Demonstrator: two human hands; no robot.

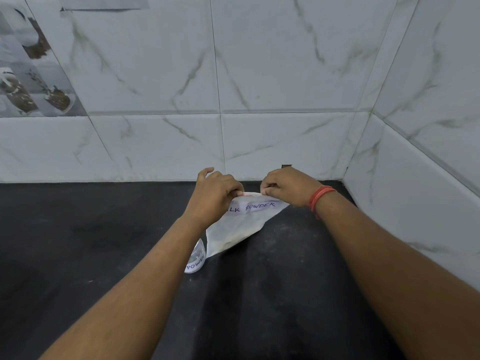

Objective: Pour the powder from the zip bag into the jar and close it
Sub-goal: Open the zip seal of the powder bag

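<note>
- Translucent plastic of the zip bag point(239, 227) is pinched at its top edge by both hands, the left hand point(214, 194) and the right hand point(287, 184) closed on the seal strip, close together.
- The bag is held above the black bench point(78, 242), its lower corner hanging just beside the jar point(196, 258).
- A handwritten "POWDER" label is seen on the bag.
- Red threads point(319, 197) are worn on the right wrist.
- The jar is partly hidden by the left forearm.

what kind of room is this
Probably a home kitchen: a dark stone counter set into a corner of marble-look wall tiles, with food-picture tiles at the left.
</note>
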